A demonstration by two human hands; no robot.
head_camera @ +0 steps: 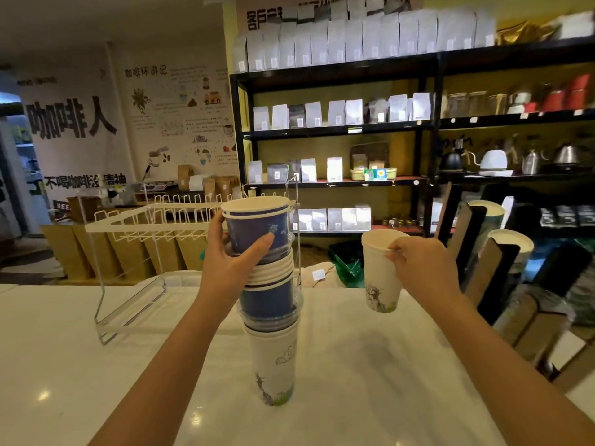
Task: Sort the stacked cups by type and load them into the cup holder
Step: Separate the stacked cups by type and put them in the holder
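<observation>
A: Stacked cups (272, 304) — head view, they stand tall on the white counter (96, 365), my left hand (231, 262) gripping the blue ones near the top.

B: And the right?

A: My right hand (418, 268) pinches a white printed cup (381, 272) by its rim, held in the air near the cup holder (483, 259). The stack mixes blue, clear and white — I judge it could topple if I tug sideways.

Dim warm light, blurred shelves (418, 123), glare on counter (96, 365)
</observation>
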